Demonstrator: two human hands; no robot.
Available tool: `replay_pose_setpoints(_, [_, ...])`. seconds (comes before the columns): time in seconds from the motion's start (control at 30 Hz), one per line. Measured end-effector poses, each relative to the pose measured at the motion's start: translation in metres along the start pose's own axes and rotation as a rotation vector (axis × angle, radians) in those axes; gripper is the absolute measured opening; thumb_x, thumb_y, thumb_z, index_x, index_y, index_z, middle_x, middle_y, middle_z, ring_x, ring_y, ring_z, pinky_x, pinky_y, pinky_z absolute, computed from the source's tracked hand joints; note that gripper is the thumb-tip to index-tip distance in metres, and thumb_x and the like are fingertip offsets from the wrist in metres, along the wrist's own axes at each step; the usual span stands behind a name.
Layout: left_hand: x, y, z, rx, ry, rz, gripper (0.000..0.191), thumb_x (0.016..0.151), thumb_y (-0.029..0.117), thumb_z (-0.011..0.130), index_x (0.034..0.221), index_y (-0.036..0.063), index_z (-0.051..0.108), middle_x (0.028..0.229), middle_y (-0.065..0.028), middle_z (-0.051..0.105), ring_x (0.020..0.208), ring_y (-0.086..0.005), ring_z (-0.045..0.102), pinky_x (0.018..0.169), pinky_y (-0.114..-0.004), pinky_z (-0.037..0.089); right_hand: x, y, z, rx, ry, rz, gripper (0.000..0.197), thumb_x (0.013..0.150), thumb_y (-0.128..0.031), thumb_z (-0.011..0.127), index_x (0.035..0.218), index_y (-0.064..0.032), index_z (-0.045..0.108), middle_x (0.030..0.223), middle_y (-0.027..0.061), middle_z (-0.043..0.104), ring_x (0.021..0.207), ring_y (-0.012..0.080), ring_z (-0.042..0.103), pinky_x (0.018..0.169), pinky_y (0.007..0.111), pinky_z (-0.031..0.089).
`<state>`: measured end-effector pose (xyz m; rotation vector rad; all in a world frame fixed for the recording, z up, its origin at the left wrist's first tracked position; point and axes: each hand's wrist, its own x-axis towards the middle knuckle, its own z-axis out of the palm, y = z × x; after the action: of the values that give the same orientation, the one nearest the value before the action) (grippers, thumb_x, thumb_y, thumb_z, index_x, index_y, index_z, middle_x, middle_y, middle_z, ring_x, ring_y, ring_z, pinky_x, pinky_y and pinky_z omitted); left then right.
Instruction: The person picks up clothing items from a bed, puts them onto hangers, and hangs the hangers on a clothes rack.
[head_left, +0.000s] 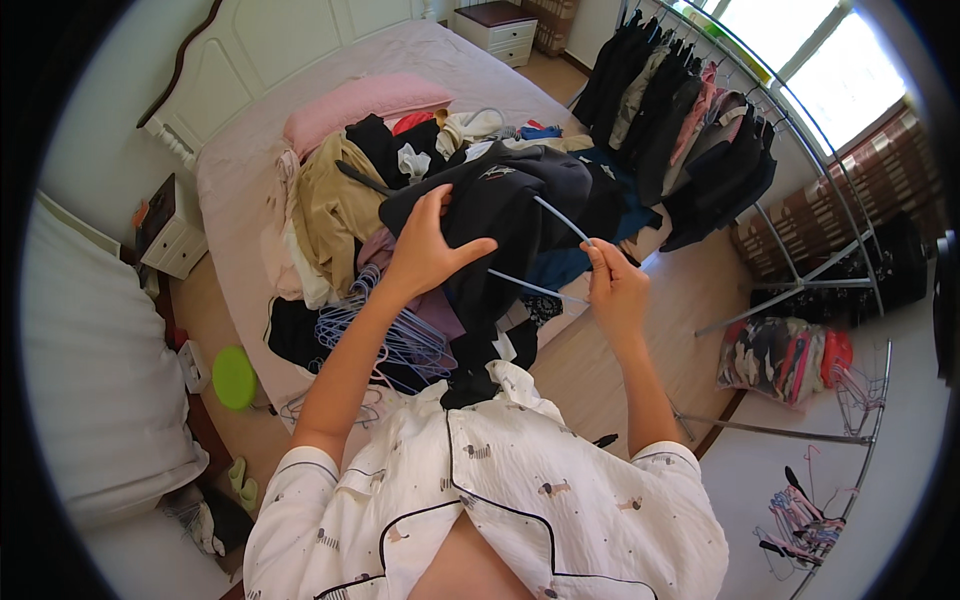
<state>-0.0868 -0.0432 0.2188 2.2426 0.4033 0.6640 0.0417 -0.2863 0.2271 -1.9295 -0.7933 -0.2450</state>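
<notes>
A black garment (491, 225) with a small pale print hangs in front of me, above the clothes heaped on the bed. My right hand (619, 292) pinches one end of a light-blue clothes hanger (561, 216); the hanger's other end is hidden in the garment. My left hand (431, 251) rests against the left part of the black cloth, thumb spread wide from the fingers. Whether its fingertips grip any fabric is hard to see. Below my left forearm lies a pile of blue wire hangers (405, 334). A tan garment (330, 214) lies farther left.
The bed (247, 180) carries a pink pillow (367, 109) behind the heap. Dark clothes (675, 112) fill a metal rack (814, 165) by the window. A green stool (234, 377) stands left of the bed. More hangers (802, 525) hang on a rail at lower right.
</notes>
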Motion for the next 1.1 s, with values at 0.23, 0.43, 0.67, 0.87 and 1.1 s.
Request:
replay_pose_setpoints(0.23, [0.022, 0.013, 0.045, -0.133, 0.037, -0.019, 0.056, 0.080, 0.020, 0.074, 0.121, -0.0102, 0.051, 0.096, -0.0251, 0.064, 0.075, -0.0330, 0.064, 0.069, -0.035, 0.050, -0.011, 0.001, 0.001, -0.011, 0.055, 0.011, 0.015, 0.097, -0.016, 0.064, 0.105, -0.0062, 0.072, 0.058, 0.0097, 0.056, 0.046, 0.0114, 0.049, 0.046, 0.027, 0.037])
replay_pose_setpoints(0.43, [0.001, 0.040, 0.025, -0.345, -0.140, 0.185, 0.039, 0.076, 0.010, 0.068, 0.107, -0.0075, 0.053, 0.080, -0.0260, 0.057, 0.062, -0.0371, 0.052, 0.061, -0.036, 0.046, -0.011, 0.005, 0.015, 0.075, -0.045, 0.175, 0.027, 0.097, -0.014, 0.061, 0.123, -0.0113, 0.066, 0.056, 0.0110, 0.054, 0.045, 0.0152, 0.051, 0.048, 0.029, 0.038])
replay_pose_setpoints(0.67, [-0.023, 0.055, 0.009, -0.377, -0.514, 0.256, 0.030, 0.075, 0.008, 0.066, 0.098, -0.0045, 0.053, 0.076, -0.0220, 0.051, 0.065, -0.0333, 0.051, 0.064, -0.036, 0.046, 0.000, 0.008, 0.035, 0.133, -0.099, -0.022, 0.041, 0.089, 0.006, 0.049, 0.122, -0.0092, 0.066, 0.069, 0.0175, 0.064, 0.053, 0.0213, 0.063, 0.055, 0.031, 0.048])
replay_pose_setpoints(0.87, [-0.006, 0.006, -0.068, -0.334, -0.096, 0.082, 0.017, 0.085, 0.009, 0.062, 0.099, -0.0009, 0.065, 0.094, -0.0073, 0.060, 0.084, -0.0153, 0.060, 0.075, -0.027, 0.047, -0.005, 0.001, 0.027, 0.253, -0.102, -0.027, 0.038, 0.091, 0.010, 0.044, 0.118, -0.0040, 0.068, 0.072, 0.0053, 0.065, 0.054, 0.0052, 0.055, 0.051, 0.022, 0.045])
replay_pose_setpoints(1.1, [0.009, -0.045, -0.090, 0.097, -0.097, 0.144, 0.034, 0.099, 0.030, 0.056, 0.104, -0.0026, 0.063, 0.094, -0.0180, 0.065, 0.088, -0.0337, 0.062, 0.083, -0.035, 0.047, -0.004, 0.000, 0.018, 0.254, -0.100, -0.097, 0.036, 0.090, 0.011, 0.045, 0.116, -0.0022, 0.067, 0.074, 0.0041, 0.066, 0.059, 0.0053, 0.060, 0.055, 0.021, 0.048])
